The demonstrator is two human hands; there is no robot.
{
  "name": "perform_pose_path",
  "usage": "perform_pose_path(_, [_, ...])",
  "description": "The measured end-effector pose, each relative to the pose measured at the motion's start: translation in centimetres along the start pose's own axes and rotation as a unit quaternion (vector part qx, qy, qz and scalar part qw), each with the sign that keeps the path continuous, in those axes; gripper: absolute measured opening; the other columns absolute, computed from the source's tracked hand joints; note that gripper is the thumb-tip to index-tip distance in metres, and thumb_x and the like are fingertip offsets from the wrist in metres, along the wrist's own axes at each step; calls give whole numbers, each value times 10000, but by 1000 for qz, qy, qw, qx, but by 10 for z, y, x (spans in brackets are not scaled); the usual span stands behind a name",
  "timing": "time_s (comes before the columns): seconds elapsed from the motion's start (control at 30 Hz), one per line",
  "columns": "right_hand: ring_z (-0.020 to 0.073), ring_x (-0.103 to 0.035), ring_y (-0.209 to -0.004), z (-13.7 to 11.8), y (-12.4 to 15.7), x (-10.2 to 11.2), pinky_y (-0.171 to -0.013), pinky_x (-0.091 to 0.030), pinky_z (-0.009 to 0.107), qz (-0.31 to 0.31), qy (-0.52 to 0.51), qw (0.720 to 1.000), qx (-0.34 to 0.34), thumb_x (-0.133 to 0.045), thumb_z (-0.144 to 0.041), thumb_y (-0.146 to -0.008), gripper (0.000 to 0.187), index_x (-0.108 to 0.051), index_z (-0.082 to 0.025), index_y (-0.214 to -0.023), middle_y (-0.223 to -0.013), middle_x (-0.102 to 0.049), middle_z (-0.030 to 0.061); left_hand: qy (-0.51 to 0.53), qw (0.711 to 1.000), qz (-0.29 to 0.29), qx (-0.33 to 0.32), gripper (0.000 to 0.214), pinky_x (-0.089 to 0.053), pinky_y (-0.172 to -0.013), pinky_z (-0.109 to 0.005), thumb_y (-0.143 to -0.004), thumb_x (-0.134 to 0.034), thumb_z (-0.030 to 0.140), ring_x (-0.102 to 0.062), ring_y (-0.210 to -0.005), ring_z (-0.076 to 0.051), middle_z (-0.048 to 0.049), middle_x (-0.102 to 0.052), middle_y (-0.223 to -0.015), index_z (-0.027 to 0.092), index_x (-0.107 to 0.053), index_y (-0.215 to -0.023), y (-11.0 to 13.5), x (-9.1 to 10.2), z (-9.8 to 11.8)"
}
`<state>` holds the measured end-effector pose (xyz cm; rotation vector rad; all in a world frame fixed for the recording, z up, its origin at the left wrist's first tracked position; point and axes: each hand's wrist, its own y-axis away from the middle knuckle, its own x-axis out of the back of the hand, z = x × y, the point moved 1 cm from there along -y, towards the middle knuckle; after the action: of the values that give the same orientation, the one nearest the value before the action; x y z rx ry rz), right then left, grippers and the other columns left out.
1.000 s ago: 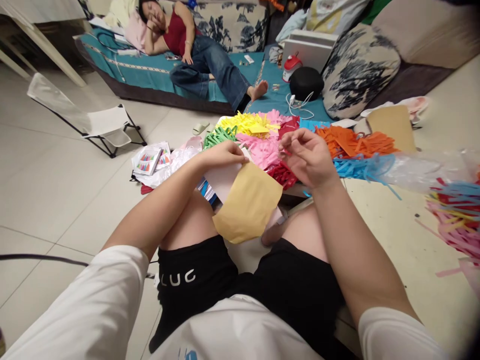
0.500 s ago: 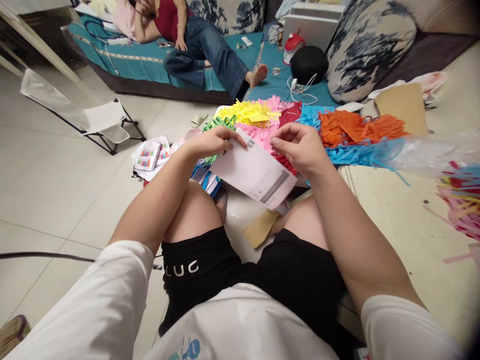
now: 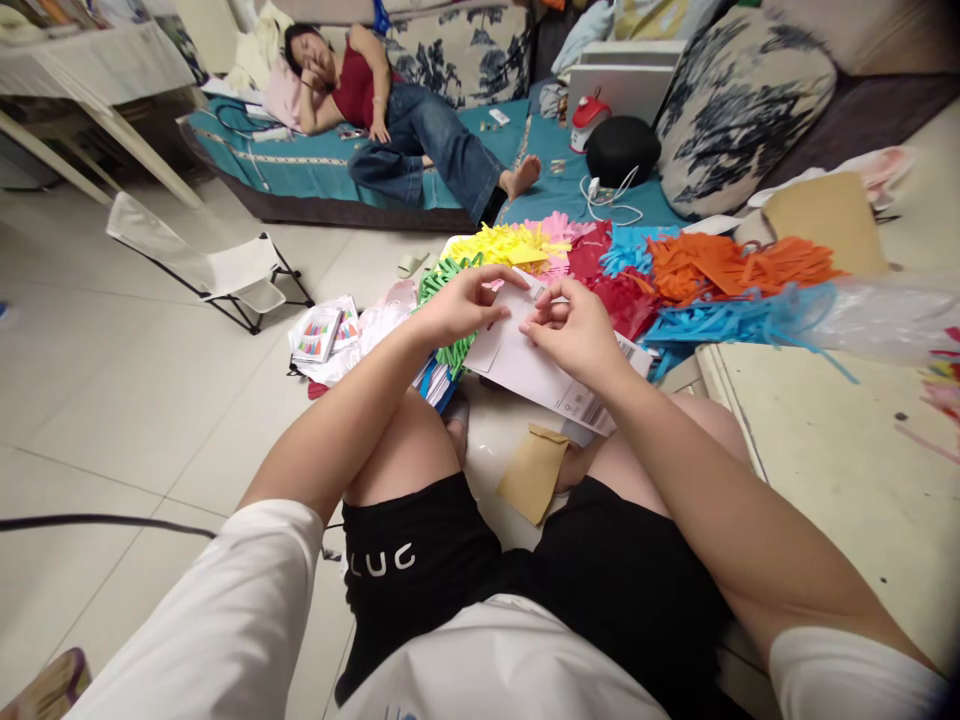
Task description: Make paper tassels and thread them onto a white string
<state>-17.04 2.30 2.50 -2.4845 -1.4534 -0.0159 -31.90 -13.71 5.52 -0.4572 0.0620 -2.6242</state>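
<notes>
My left hand (image 3: 463, 305) and my right hand (image 3: 570, 330) both pinch the top edge of a white printed sheet (image 3: 544, 375) held above my knees. A tan paper piece (image 3: 534, 472) lies between my thighs on the floor. Just beyond my hands are heaps of cut paper fringe: green (image 3: 442, 275), yellow (image 3: 504, 243), pink (image 3: 551, 228), red (image 3: 611, 290), orange (image 3: 720, 265) and blue (image 3: 739, 320).
A low pale table (image 3: 832, 430) sits at my right with clear plastic wrap (image 3: 892, 310) and a brown cardboard piece (image 3: 825, 215). Paper packs (image 3: 322, 330) lie on the tiled floor at left, near a folding chair (image 3: 217, 265). A person (image 3: 397, 115) reclines on the teal mattress (image 3: 300, 160) behind.
The tan paper left my left hand and dropped between my thighs. Both hands now grip the white sheet, and my right hand has closed in beside my left at its top edge.
</notes>
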Motion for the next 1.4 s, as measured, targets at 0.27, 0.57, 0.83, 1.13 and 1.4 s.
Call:
perform_pose_path(0.27, [168,-655,-552,-13,8,-8,-533,-482,272,-3,14,997,-73,-962,-125,-736,481,-514,-268,-837,-637,-674,-33,-29,1000,-3,-4,276,-272,-566,-268,-824,-804,58,-395,-560,-86,67,-473,-648,159,-847,-1078,1,-9,10])
perform_pose_path(0.57, [178,-646,-546,-17,9,-6,-561,-473,283,15,51,996,-77,-827,-51,-733,397,-502,-267,-804,-612,-655,-45,-33,999,-1,19,306,-271,-567,-254,-843,-775,30,-435,-561,-97,60,-472,-631,167,-855,-1105,3,-11,10])
perform_pose_path(0.83, [183,-667,-559,-13,7,-5,-536,-470,295,19,61,995,-77,-848,-68,-713,387,-514,-259,-759,-641,-650,-34,-44,999,-4,11,306,-275,-568,-270,-864,-752,31,-426,-570,-106,56,-458,-626,152,-866,-1120,4,-11,11])
perform_pose_path(1.13, [153,-568,-581,-8,5,-4,-555,-410,276,14,13,998,-68,-847,-150,-697,333,-541,-257,-772,-642,-638,-23,-74,997,6,-7,247,-311,-620,-284,-887,-778,93,-440,-601,-120,34,-485,-610,164,-925,-1072,2,-9,5])
perform_pose_path(1.4, [191,-677,-758,-12,4,-4,-761,-544,357,57,82,995,14,-811,-91,-799,308,-559,-256,-860,-815,-709,-7,-62,996,65,3,208,-455,-668,-265,-923,-802,127,-540,-641,-111,-21,-730,-750,158,-944,-1073,-5,-11,-4])
